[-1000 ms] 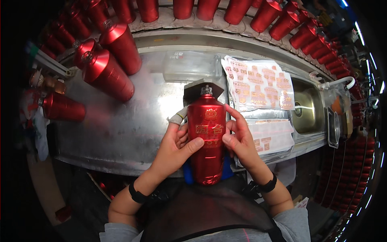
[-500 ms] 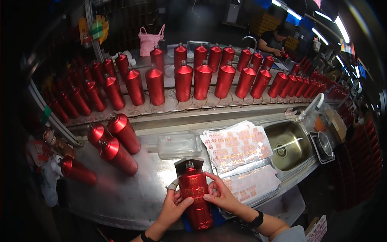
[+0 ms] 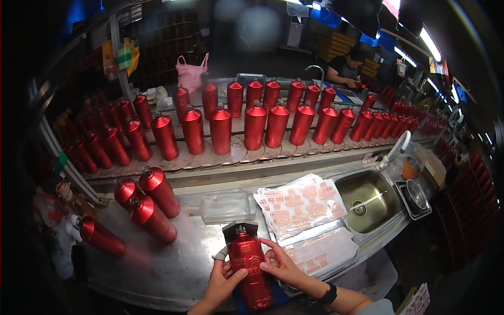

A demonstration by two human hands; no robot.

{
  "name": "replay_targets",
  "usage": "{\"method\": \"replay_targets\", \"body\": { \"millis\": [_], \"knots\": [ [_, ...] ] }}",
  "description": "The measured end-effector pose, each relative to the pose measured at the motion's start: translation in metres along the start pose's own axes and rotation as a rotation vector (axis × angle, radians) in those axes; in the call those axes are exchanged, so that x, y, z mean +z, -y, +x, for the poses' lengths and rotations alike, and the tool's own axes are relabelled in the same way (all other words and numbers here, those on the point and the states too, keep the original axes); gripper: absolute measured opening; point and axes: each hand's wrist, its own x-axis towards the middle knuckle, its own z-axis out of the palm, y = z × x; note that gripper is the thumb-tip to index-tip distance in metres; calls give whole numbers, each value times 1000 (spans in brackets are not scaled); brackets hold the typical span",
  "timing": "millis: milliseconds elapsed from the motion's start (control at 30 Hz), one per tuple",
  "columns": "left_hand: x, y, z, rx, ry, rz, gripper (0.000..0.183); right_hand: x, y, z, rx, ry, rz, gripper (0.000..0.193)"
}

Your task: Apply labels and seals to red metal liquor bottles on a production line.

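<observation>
Shiny red metallic-looking tapered bottle sits btwn left hand & right hand, both equally near, fingers curled round its sides, thumbs on front; neck points away, base toward wearer. Gold lettering faces up (finer bits unclear); pink-gold-printed white sheets lie ahead, to the R.

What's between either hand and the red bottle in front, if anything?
Nothing visible blocks either hand: the left hand and right hand both have bare thumbs on the red bottle. One left finger wears a pale cover; whether that finger touches the bottle, I can't tell.
</observation>
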Motion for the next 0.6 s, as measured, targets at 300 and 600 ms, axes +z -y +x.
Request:
{"method": "replay_targets", "body": {
  "millis": [300,600],
  "knots": [
    [-10,-2,2,-43,61,-68,79,1,4,-2,33,-26,-55,79],
    [-13,3,1,-53,62,-76,79,1,2,0,44,-30,-34,82]
  ]
}}
